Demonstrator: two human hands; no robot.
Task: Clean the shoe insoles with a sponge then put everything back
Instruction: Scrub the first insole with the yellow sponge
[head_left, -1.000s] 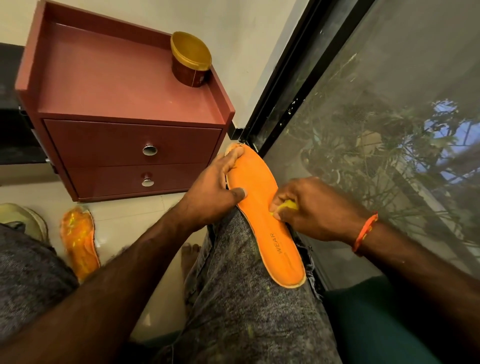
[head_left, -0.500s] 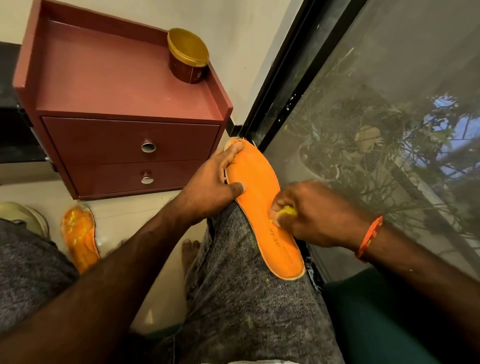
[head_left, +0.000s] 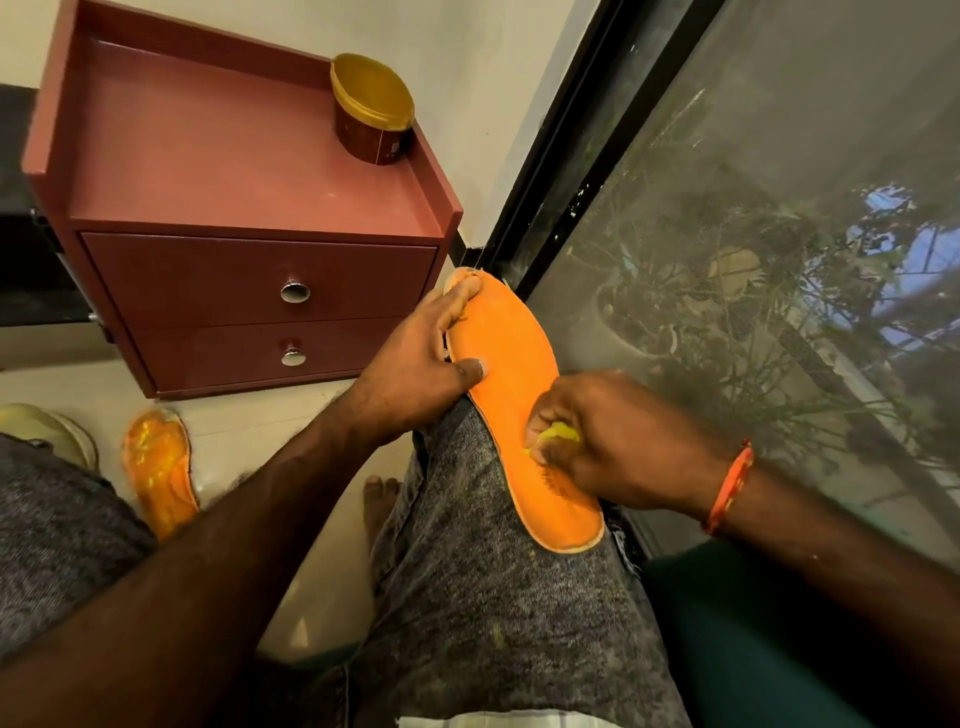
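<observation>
Resting lengthwise on the person's right knee (head_left: 498, 597), clad in mottled grey denim, the long orange foam insole (head_left: 511, 364) points its toe end toward the corner where the cream wall meets the black window frame (head_left: 587, 150); its heel end lies nearer the viewer, at the outer side of the thigh. The left hand (head_left: 415, 374) grasps the insole's left edge near the toe, thumb laid across the orange top face and forefinger stretched up along the rim to the tip. The right hand (head_left: 618, 447) is clenched around a small yellow-green sponge (head_left: 558, 432), of which only a bit shows between thumb and fingers, and presses it onto the insole's middle, just beyond some dark lettering. An orange thread band (head_left: 730, 486) circles the right wrist.

On the pale tiled floor (head_left: 244, 431), near the left edge of the view, a second orange insole (head_left: 158, 465) lies with its glossy underside up, just beside a pale yellowish shoe (head_left: 47, 426) that is partly hidden by the left knee. Behind them stands a reddish-brown two-drawer cabinet (head_left: 249, 280) with round metal knobs. A brown round jar with a gold lid (head_left: 371, 109) sits at the back right corner of its rimmed top. Bare toes (head_left: 379, 499) show on the floor between the knees.
</observation>
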